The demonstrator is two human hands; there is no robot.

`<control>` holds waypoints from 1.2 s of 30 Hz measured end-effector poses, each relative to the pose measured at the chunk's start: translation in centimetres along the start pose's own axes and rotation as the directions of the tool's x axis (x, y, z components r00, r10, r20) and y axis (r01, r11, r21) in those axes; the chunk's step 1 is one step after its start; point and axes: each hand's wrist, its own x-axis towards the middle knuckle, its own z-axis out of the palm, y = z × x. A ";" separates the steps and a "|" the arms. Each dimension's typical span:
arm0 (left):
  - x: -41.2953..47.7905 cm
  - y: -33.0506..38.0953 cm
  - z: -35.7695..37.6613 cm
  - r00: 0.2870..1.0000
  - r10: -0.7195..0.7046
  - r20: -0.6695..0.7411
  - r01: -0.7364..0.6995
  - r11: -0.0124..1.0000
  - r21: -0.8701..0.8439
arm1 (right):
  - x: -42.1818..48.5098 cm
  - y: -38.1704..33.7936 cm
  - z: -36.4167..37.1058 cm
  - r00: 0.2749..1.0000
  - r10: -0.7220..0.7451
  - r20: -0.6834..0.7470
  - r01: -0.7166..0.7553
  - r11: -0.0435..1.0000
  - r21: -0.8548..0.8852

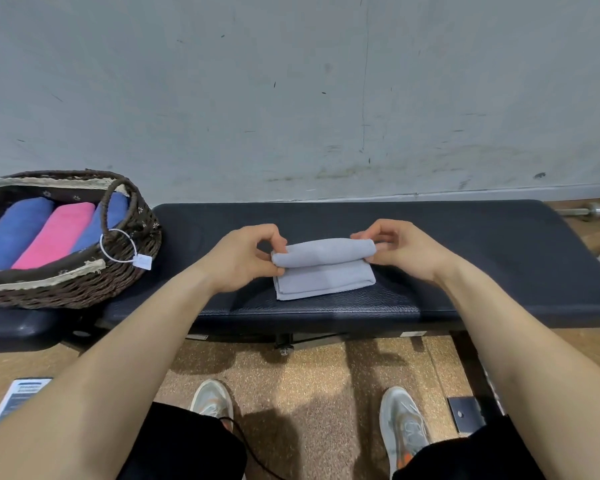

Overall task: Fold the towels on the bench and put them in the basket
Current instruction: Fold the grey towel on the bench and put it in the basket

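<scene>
grey towel (323, 268), half rolled mid-frame on the black bench (465, 244), is pinched by left hand (246, 258) and right hand (395, 247); wicker basket (84, 289) at left (three rolled towels (54, 233) inside).

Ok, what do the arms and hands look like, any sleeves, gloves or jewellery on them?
Left arm and right arm are bare to the frame edge, no sleeves. Left hand and right hand: no gloves; no watch, bracelet or ring that I can see.
</scene>
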 end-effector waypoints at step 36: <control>3.5 2.5 9.0 0.957 0.012 -0.288 0.194 0.712 0.674 | -2.6 0.8 8.1 0.930 -0.229 -0.286 -0.151 0.474 -0.867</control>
